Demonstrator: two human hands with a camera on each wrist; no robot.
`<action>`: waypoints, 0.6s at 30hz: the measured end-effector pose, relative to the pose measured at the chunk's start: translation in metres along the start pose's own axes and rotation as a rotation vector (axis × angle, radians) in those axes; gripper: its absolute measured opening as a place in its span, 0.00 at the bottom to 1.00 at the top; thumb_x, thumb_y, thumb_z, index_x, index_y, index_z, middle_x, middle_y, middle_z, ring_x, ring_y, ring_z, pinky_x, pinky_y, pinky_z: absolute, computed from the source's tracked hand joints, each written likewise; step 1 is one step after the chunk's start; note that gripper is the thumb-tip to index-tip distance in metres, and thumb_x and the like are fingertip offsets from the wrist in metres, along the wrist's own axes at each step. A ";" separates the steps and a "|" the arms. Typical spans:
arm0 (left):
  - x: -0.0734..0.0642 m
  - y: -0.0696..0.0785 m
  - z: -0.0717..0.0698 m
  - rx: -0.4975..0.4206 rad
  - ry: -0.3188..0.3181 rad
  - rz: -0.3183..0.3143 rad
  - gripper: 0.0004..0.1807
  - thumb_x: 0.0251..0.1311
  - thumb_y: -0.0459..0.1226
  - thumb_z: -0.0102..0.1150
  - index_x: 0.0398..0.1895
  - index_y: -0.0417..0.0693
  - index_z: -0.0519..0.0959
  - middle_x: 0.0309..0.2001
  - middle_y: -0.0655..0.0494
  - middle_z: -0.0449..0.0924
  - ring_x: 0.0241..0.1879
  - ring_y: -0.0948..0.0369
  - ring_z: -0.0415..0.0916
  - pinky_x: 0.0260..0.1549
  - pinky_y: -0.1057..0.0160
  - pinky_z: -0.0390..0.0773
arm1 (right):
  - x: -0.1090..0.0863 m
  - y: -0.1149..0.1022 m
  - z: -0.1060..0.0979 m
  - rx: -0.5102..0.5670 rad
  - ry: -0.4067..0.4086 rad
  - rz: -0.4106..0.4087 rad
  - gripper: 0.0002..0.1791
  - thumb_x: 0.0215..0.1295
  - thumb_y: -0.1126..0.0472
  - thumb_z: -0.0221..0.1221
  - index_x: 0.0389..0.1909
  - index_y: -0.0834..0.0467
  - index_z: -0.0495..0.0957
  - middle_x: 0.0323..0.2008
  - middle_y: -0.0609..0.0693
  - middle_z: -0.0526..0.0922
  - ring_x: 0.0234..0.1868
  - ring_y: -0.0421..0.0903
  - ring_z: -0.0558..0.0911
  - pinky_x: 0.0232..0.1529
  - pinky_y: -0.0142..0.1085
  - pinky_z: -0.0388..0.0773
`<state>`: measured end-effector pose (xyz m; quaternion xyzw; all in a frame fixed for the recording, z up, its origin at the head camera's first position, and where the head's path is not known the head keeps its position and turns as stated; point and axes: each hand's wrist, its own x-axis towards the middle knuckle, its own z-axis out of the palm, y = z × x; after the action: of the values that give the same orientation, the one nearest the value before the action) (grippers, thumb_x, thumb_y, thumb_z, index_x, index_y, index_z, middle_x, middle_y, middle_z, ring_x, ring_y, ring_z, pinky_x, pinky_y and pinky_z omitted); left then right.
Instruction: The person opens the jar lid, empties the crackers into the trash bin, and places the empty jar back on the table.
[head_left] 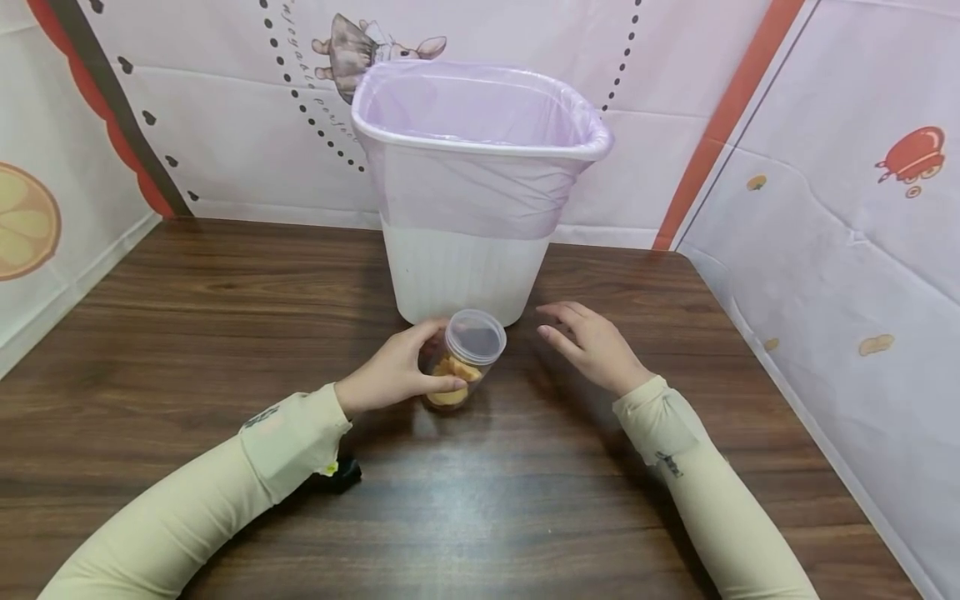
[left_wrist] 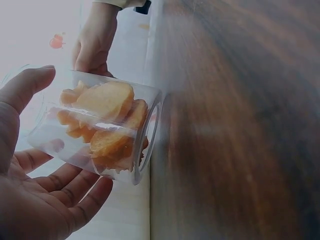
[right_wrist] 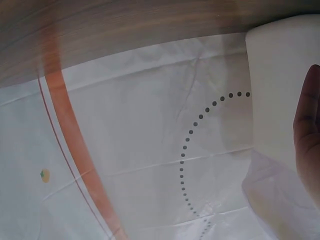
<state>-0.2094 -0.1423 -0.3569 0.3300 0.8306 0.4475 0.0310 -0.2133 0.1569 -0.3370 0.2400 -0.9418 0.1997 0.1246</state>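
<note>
A clear plastic jar (head_left: pixel 491 367) with a translucent lid (head_left: pixel 476 335) stands in front of the bin, leaning a little. Yellow-orange, wavy-edged food pieces (left_wrist: pixel 107 100) lie inside it, toward the base. My left hand (head_left: pixel 397 371) grips the jar from its left side, thumb on the near side and fingers round the far side. In the left wrist view, the jar's base is close to the tabletop; whether it touches, I cannot tell. To the right of the jar, my right hand (head_left: pixel 596 346) hovers with loosely bent fingers, holding nothing.
A white bin (head_left: pixel 465 267) lined with a thin purple bag (head_left: pixel 480 179) stands at the back of the dark wooden table (head_left: pixel 247 292). Printed cloth (head_left: pixel 675 67) hangs behind and at both sides. A small black object (head_left: pixel 345 475) lies beside my left forearm.
</note>
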 end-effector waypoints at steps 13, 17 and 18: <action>-0.001 -0.001 0.000 0.001 0.006 0.018 0.37 0.48 0.42 0.74 0.63 0.48 0.68 0.54 0.55 0.78 0.49 0.59 0.76 0.53 0.55 0.75 | 0.007 -0.011 -0.008 0.019 0.043 -0.015 0.22 0.71 0.49 0.53 0.59 0.55 0.74 0.57 0.53 0.79 0.56 0.51 0.79 0.57 0.48 0.74; 0.000 -0.001 0.001 0.002 -0.001 0.022 0.38 0.48 0.42 0.74 0.63 0.48 0.68 0.54 0.55 0.77 0.50 0.59 0.76 0.53 0.55 0.75 | 0.008 -0.014 -0.010 0.030 0.058 -0.022 0.21 0.71 0.50 0.53 0.59 0.55 0.75 0.56 0.53 0.79 0.52 0.51 0.81 0.54 0.47 0.76; 0.000 0.000 0.001 0.000 -0.002 0.024 0.38 0.48 0.42 0.74 0.63 0.48 0.68 0.54 0.55 0.77 0.50 0.59 0.76 0.53 0.55 0.75 | 0.008 -0.015 -0.011 0.033 0.061 -0.022 0.21 0.71 0.51 0.53 0.59 0.56 0.75 0.56 0.53 0.79 0.50 0.51 0.82 0.53 0.47 0.76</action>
<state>-0.2089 -0.1417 -0.3581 0.3403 0.8267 0.4474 0.0266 -0.2107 0.1462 -0.3197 0.2463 -0.9315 0.2208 0.1515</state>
